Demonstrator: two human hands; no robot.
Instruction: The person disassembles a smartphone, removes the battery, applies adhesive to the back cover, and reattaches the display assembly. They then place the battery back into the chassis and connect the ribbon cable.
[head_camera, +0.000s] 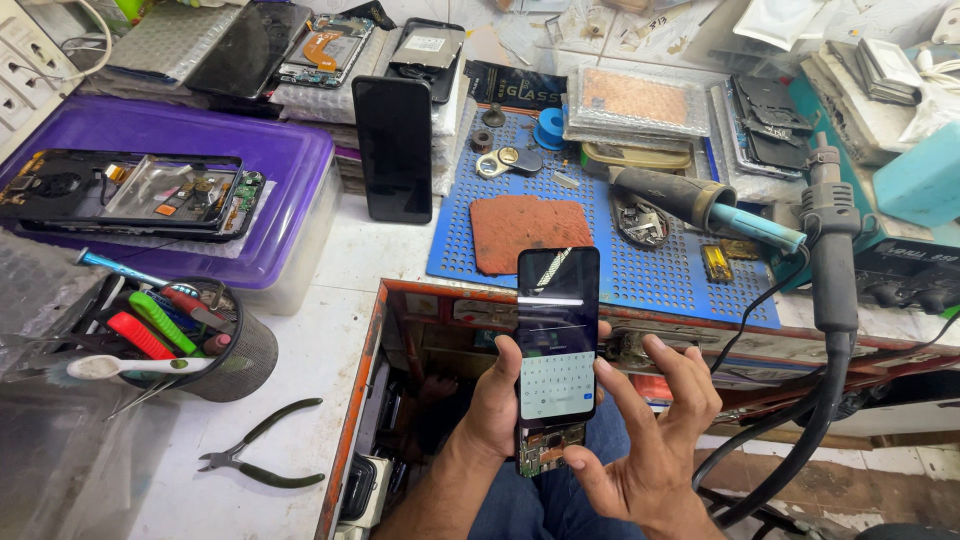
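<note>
Left hand (497, 405) is wrapping its grip around the phone (557, 345) over your lap | right hand (650, 440), fingers spread, is thumbing its lower edge | keep pressure light; exposed board below | bench (330, 330) ahead.

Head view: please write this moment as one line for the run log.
left hand: holds lit phone upright | right hand: thumb at keyboard edge, fingers spread | phone: circuit board exposed below screen | nearby: pliers, blue mat
</note>
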